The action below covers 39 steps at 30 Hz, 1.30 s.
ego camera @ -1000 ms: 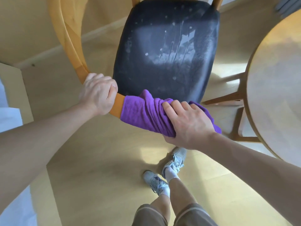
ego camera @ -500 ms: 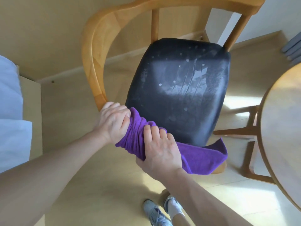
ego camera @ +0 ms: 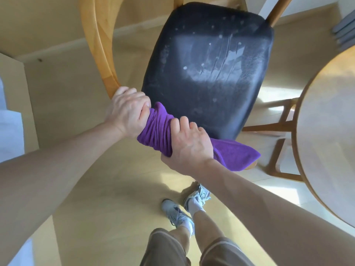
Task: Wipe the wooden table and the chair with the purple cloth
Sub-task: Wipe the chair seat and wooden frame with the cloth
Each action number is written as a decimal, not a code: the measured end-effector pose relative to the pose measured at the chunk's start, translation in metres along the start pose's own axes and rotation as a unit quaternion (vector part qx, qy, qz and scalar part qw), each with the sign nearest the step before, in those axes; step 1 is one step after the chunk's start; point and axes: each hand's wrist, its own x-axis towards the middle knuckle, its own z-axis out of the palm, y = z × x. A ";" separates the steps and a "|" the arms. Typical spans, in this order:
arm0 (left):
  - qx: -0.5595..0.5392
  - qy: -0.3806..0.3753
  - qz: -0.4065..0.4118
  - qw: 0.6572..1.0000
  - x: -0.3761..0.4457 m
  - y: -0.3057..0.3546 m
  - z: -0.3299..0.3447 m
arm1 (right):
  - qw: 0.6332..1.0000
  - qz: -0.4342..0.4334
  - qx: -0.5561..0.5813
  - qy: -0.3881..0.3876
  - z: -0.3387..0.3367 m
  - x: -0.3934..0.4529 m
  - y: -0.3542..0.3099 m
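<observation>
purple cloth [ego camera: 192, 143] gripped on chair [ego camera: 98, 45] by both hands.

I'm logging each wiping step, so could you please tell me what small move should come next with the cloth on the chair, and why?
Probably slide the right hand and the purple cloth rightward along the chair rail. The cloth sits bunched against the left hand, which grips the rail, so it cannot go further left, and its loose end drapes over the rail's other stretch.
</observation>
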 end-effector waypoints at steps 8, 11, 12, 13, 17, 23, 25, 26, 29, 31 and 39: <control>-0.007 0.009 0.003 1.000 0.001 0.001 0.000 | 0.997 -0.065 -0.026 0.046 0.005 -0.024 0.040; -0.019 0.018 0.004 1.000 0.001 0.001 0.001 | 0.996 -0.065 -0.054 0.041 0.002 -0.040 0.067; -0.021 0.023 0.004 0.999 0.000 0.000 0.002 | 0.996 -0.055 -0.055 0.034 0.002 -0.041 0.067; -0.025 0.028 0.005 0.999 0.000 -0.001 0.003 | 0.997 -0.042 -0.053 0.027 0.003 -0.040 0.063; -0.036 0.035 0.013 0.999 0.001 -0.002 0.005 | 0.999 -0.008 -0.033 0.022 0.005 -0.027 0.038; -0.170 0.055 0.003 0.984 0.000 0.003 -0.006 | 0.999 0.022 -0.010 0.026 0.006 0.009 -0.018; -0.257 0.091 -0.021 0.962 -0.002 -0.005 -0.014 | 0.999 0.036 -0.001 0.034 0.009 0.021 -0.033; -0.269 0.115 -0.028 0.956 -0.004 -0.012 -0.018 | 0.998 0.043 0.004 0.043 0.010 0.027 -0.040; -0.221 0.171 -0.038 0.959 -0.024 -0.038 -0.024 | 0.996 0.054 0.015 0.067 0.014 0.052 -0.064; -0.203 0.178 -0.081 0.959 -0.042 -0.052 -0.023 | 0.996 0.068 0.026 0.061 0.013 0.073 -0.085; -0.464 0.118 -0.280 0.832 -0.048 -0.082 -0.026 | 0.968 0.105 0.224 -0.050 -0.009 0.165 -0.118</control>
